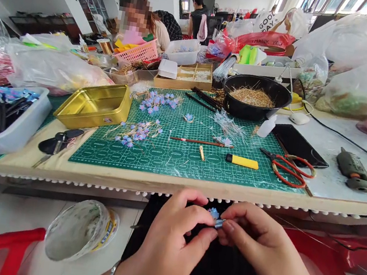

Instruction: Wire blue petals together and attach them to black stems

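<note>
Fingertips of the left hand and right hand are pinching a small blue flower together just below the worktop edge, nearer the person than the green cutting mat carrying red scissors.

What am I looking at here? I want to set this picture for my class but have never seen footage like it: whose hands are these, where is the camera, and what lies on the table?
The single picture comes from a camera worn on a person's head, looking forward and down. At the bottom are that person's own bare hands: the left hand and right hand pinch a small blue bead flower between their fingertips, below the table edge. On the table lies a green gridded cutting mat with more blue bead flowers, a yellow lighter, red-handled scissors, a gold metal tin and a black bowl of straw-coloured wires. Another person sits across the table, at the far left.
</note>
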`<state>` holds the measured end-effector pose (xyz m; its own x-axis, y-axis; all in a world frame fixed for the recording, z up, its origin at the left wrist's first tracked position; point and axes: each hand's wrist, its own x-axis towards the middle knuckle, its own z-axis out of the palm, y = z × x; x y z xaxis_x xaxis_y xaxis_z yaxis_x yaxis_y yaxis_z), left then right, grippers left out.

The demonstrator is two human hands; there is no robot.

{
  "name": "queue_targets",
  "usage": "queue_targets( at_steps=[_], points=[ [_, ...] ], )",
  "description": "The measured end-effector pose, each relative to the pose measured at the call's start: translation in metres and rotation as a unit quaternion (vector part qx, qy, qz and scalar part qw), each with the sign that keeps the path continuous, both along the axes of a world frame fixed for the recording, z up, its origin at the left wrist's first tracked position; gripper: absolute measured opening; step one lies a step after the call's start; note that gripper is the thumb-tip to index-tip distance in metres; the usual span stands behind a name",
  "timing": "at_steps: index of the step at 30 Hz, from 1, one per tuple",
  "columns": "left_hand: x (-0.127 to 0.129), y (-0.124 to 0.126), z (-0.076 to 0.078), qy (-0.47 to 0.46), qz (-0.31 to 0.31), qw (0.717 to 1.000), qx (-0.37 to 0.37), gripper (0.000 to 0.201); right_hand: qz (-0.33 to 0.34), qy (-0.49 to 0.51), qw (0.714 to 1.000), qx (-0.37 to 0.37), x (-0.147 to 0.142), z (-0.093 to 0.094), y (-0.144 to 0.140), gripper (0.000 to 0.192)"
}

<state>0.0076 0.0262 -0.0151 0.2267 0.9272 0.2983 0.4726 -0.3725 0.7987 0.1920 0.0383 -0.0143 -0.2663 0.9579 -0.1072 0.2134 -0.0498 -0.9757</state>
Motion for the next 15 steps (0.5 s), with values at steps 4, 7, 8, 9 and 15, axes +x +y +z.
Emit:
queue_targets(
  at_steps=[4,7,8,9,15],
  points=[
    [0.001,0.006,0.006,-0.064,-0.013,0.991,-0.118,0.012,0.008,-0.064,0.997,0.045,-0.002,0.003,-0.002,0.012],
    [-0.005,0.013,0.009,-0.053,-0.036,0.986,-0.154,0.014,0.052,-0.150,0.983,0.090,0.009,0.007,0.008,0.014],
    [-0.008,0.015,0.009,-0.041,-0.043,0.985,-0.160,0.014,0.059,-0.213,0.968,0.120,0.018,0.008,0.015,0.016],
    [-0.011,0.017,0.010,-0.030,-0.047,0.985,-0.164,0.013,0.052,-0.294,0.942,0.153,0.029,0.009,0.024,0.018],
    [-0.021,0.017,0.011,-0.010,-0.043,0.987,-0.153,0.011,-0.065,-0.599,0.766,0.222,0.100,0.014,0.087,0.036]
  ],
)
